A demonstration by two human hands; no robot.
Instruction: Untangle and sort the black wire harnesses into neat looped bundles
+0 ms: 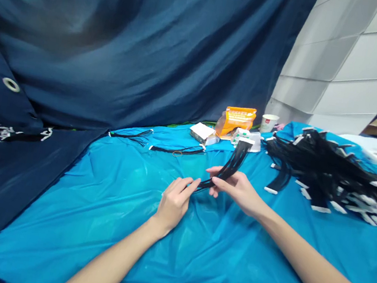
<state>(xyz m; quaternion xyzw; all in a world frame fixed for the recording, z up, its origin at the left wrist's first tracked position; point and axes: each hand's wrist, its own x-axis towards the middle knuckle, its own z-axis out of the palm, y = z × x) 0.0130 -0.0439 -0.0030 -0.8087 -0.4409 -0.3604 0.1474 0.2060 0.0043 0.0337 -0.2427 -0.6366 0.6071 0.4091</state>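
Observation:
A black wire harness [234, 161] with a white connector at its upper end spans between my two hands over the blue cloth. My left hand [174, 202] is closed around its lower end, and that end is hidden under the fingers. Farther along, my right hand [236, 190] pinches the wires between thumb and fingers. From there the loose upper part curves up and away, its connector standing near the white box and orange bag. Two similar harnesses, one at the left [131, 136] and one nearer the middle [176, 150], lie flat beyond my hands.
At the right a big pile of black harnesses [322, 166] with white connectors covers the blue cloth [98, 222]. An orange bag [237, 120], a small box [204, 132] and a paper cup [269, 123] stand at the back. More harnesses [5, 137] lie far left, by the dark curtain [152, 51].

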